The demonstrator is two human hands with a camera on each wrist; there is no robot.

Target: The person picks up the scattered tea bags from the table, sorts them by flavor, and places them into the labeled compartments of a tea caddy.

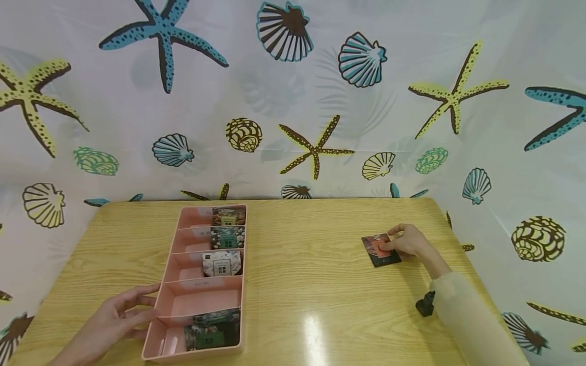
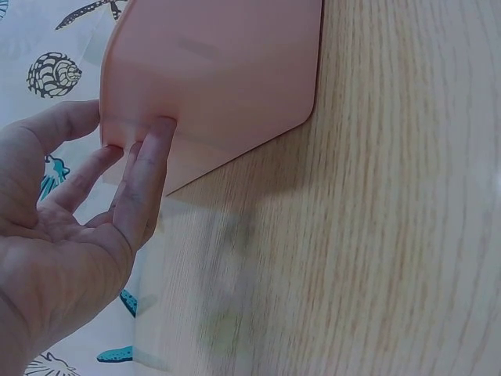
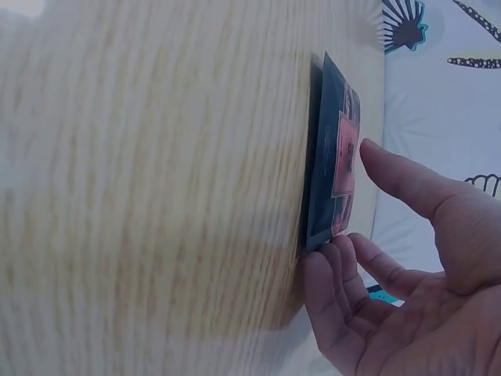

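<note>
A flat dark packet point(image 1: 381, 258) with a red-orange label lies on the right side of the table. My right hand point(image 1: 409, 240) is at its right edge, thumb over the printed face. In the right wrist view, the fingertips point(image 3: 322, 262) are right at the packet's edge and the thumb is spread apart from them. To the left stands a long pink divided box point(image 1: 201, 300). My left hand point(image 1: 116, 317) rests against its left side, with fairly straight fingers point(image 2: 153, 160) touching the outer wall in the left wrist view.
The box's compartments hold printed packets, among them a white one point(image 1: 222, 264), a teal-labelled one point(image 1: 227, 238) and a green-labelled one point(image 1: 212, 333). A patterned curtain point(image 1: 293, 101) rises behind the wooden table point(image 1: 297, 284). A small black object point(image 1: 426, 304) is by my right sleeve.
</note>
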